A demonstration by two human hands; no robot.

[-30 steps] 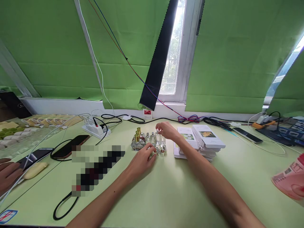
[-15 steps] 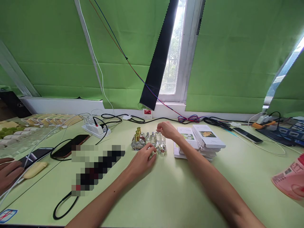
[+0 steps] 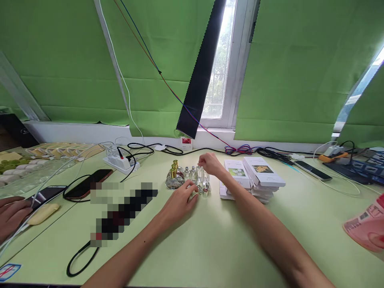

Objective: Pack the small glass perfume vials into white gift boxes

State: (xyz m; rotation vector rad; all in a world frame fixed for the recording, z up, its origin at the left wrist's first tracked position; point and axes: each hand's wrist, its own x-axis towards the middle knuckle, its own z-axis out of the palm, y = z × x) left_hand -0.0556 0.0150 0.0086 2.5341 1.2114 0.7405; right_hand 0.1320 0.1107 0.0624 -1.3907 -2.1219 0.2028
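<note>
Small clear glass perfume bottles (image 3: pixel 193 175) stand close together in the middle of the table. Bottles with gold tops (image 3: pixel 173 180) and round bodies stand just left of them. My left hand (image 3: pixel 180 197) lies in front of the group, thumb and fingers apart, its fingertips at the front of the clear bottles. Over the back of the group, my right hand (image 3: pixel 211 164) has its fingers closed at the top of one clear bottle; the fingers hide that top. Small bottles with shiny caps (image 3: pixel 205 190) lie at the front right of the group.
Stacked white boxes with flower pictures (image 3: pixel 261 169) stand right of the bottles. A power strip (image 3: pixel 121 164), phones (image 3: pixel 90 184) and a blurred black item with a cord (image 3: pixel 129 212) are left. Another person's hand (image 3: pixel 13 218) rests far left. A pink container (image 3: pixel 367 226) stands right.
Both my hands stay in nearly the same place at the bottles. The other person's hand at the far left has shifted slightly.
</note>
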